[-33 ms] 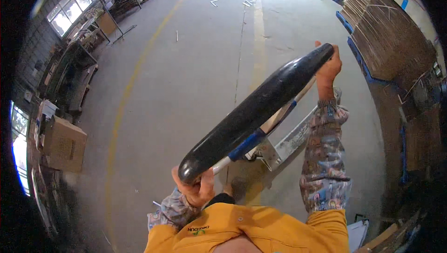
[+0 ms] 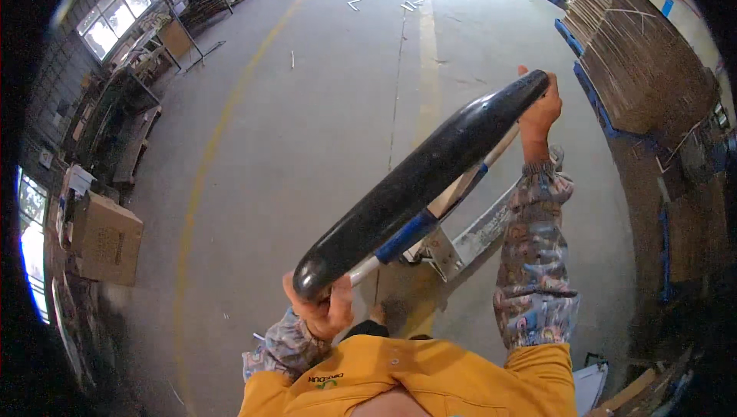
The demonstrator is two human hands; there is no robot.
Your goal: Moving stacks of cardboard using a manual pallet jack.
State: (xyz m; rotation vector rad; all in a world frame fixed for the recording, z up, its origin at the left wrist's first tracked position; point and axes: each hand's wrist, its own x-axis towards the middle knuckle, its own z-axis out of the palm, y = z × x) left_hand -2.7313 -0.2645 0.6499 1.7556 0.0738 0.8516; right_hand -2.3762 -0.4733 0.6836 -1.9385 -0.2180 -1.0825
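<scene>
A long, glossy black handle bar (image 2: 418, 183) of a pallet jack runs diagonally from lower left to upper right in front of me. My left hand (image 2: 322, 311) is closed around its lower end, close to my yellow top. My right hand (image 2: 540, 114) grips the upper end, arm stretched out in a patterned sleeve. Under the bar I see the jack's blue-and-silver shaft (image 2: 407, 236) and a grey metal frame (image 2: 476, 234) low over the concrete floor.
Tall stacks of flat cardboard (image 2: 645, 71) on blue pallets line the right side. A brown cardboard box (image 2: 106, 239) and workbenches (image 2: 138, 110) stand along the left wall. A yellow line (image 2: 201, 179) curves along the concrete floor, with small scraps scattered far ahead.
</scene>
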